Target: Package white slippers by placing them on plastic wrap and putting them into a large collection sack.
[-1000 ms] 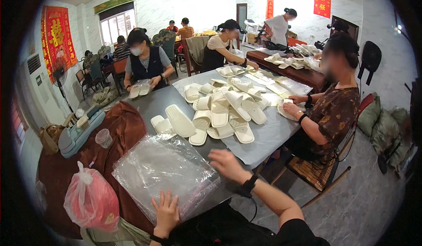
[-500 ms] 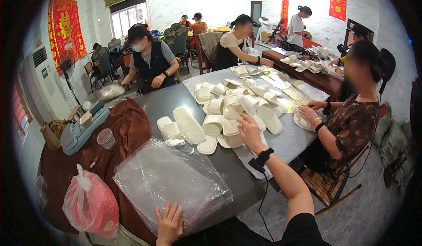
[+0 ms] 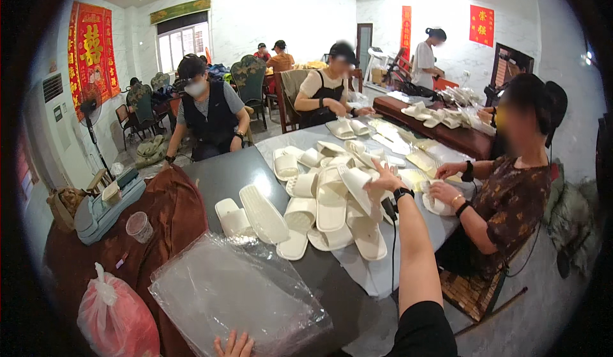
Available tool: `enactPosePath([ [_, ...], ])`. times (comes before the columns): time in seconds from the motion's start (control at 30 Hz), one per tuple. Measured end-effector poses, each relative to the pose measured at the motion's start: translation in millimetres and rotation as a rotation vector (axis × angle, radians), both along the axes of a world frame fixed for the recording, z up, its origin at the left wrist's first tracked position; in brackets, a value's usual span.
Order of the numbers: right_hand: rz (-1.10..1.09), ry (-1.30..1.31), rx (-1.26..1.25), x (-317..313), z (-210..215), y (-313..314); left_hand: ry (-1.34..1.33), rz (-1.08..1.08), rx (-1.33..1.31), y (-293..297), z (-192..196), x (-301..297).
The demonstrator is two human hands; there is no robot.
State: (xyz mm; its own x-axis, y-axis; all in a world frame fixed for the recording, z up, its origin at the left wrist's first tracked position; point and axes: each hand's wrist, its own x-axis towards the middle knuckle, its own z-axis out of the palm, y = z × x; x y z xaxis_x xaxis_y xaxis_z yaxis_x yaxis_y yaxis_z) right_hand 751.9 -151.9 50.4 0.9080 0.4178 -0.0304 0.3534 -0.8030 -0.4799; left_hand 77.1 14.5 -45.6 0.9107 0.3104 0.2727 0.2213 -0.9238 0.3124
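In the head view, our left hand [image 3: 234,345] lies flat, fingers spread, on the near edge of the clear plastic bags [image 3: 233,293], presumably steadying a slippery stack. Our right hand [image 3: 384,179] is at a tilted cream slipper [image 3: 359,194] on the heap's right side; we cannot tell whether it grips. The heap [image 3: 331,200] sits mid-counter [image 3: 220,172], seemingly for reach from several sides.

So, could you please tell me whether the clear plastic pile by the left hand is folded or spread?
Spread flat: the clear plastic pile shows one wide face, with the left hand at its near edge.
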Motion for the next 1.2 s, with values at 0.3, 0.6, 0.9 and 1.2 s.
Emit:
enactPosePath([
  [0.3, 0.295, -0.105, -0.073, 67, -40, 9, 0.012, 0.006, 0.003, -1, -4, -3],
  [0.6, 0.011, -0.447, 0.222, -7, -16, 22, -0.011, -0.010, -0.003, 1, 0, 2],
  [0.9, 0.160, -0.613, 0.668, -146, 24, 16, -0.035, 0.005, 0.029, 1, -6, 0],
  [1.2, 0.251, -0.637, 0.044, -269, -65, -42, -0.062, -0.005, 0.058, 5, -14, 11],
])
